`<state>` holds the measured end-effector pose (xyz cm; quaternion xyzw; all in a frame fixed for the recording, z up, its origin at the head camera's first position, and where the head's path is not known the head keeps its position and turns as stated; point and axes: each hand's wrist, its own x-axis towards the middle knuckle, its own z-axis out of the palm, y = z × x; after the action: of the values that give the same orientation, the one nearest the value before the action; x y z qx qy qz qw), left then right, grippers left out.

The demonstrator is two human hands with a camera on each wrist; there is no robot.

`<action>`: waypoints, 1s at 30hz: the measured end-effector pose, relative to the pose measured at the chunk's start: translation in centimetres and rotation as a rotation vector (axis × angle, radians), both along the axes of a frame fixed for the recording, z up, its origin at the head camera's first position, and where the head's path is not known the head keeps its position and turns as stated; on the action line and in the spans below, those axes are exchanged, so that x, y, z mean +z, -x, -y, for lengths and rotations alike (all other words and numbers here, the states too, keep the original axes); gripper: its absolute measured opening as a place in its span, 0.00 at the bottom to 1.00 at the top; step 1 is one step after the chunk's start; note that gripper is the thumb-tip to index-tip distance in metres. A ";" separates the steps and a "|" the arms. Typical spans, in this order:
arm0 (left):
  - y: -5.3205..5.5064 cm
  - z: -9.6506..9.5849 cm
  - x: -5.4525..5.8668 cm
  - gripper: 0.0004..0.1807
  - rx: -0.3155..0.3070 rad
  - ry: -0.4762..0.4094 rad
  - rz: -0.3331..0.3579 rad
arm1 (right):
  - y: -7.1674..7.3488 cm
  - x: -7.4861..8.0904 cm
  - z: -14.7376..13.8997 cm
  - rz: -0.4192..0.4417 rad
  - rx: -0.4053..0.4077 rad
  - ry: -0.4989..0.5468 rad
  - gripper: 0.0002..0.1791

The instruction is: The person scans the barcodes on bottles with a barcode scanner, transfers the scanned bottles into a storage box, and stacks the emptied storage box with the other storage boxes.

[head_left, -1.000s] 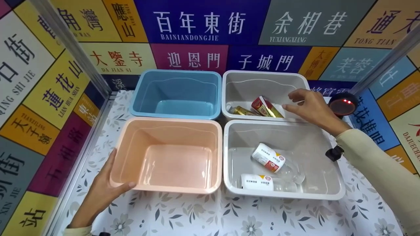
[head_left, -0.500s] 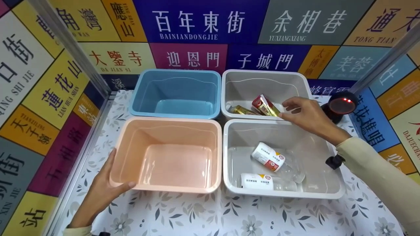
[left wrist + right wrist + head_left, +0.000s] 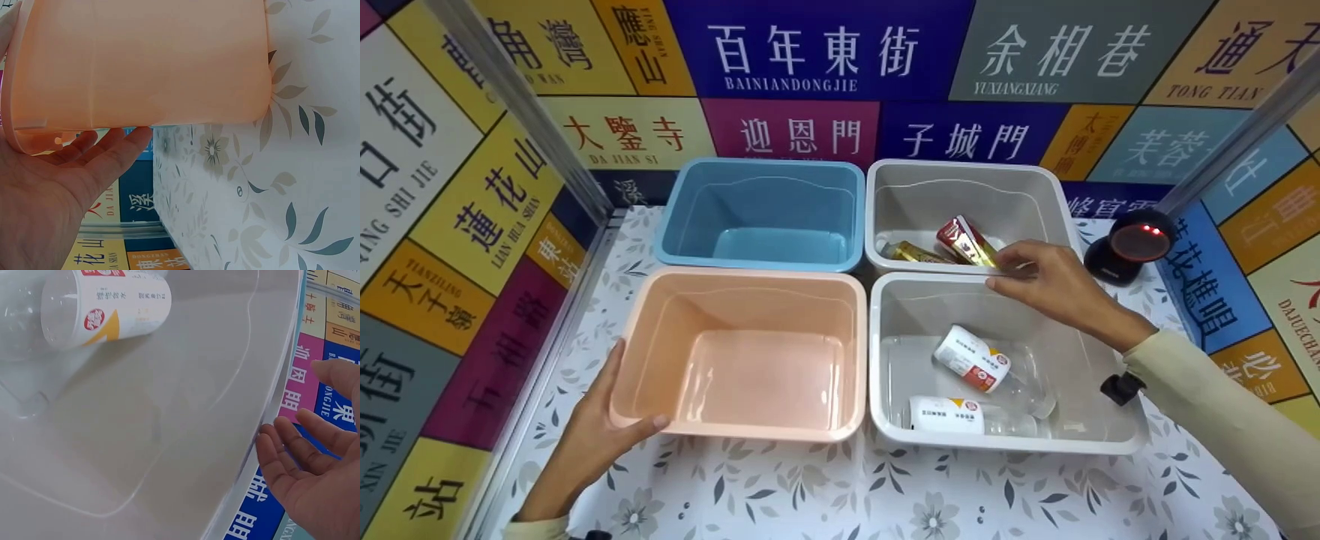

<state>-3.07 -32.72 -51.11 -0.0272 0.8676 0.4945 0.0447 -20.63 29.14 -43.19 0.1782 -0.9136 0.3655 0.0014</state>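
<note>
My left hand (image 3: 593,431) rests against the front left corner of a peach plastic bin (image 3: 750,279), thumb near the front rim. In the left wrist view its fingers (image 3: 115,152) lie extended along the bin's outer wall. My right hand (image 3: 1054,285) holds nothing. Its fingers are loosely bent over the rims between the rear grey bin (image 3: 967,171) and the front grey bin (image 3: 1110,442); contact with a rim is unclear. A crumpled red-and-gold can (image 3: 966,240) and a gold crushed can (image 3: 913,252) lie in the rear bin. Two clear bottles with white labels (image 3: 971,358) lie in the front one.
A blue bin (image 3: 765,259) stands behind the peach one. To the right of the bins is a black device with red lights (image 3: 1132,244). Printed sign panels (image 3: 787,56) wall the back and sides. The floral table covering (image 3: 780,487) shows in front.
My right hand has come down and toward me, from above the rear grey bin to the rims between the grey bins. The left hand and the bins have stayed put.
</note>
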 end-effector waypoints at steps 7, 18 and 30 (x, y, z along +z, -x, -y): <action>0.0 0.1 0.0 0.72 0.002 0.001 0.009 | -0.8 -0.7 0.4 -0.072 0.018 0.012 0.16; 0.0 0.1 0.0 0.72 0.003 0.026 0.018 | -2.1 -1.6 0.6 -0.100 0.076 -0.034 0.14; 0.0 0.0 0.1 0.72 0.007 0.022 0.026 | -2.9 -3.5 0.5 -0.034 0.160 -0.054 0.14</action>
<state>-3.07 -32.75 -51.05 -0.0371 0.8722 0.4848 0.0540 -17.71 28.60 -46.68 0.2569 -0.9058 0.3365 -0.0170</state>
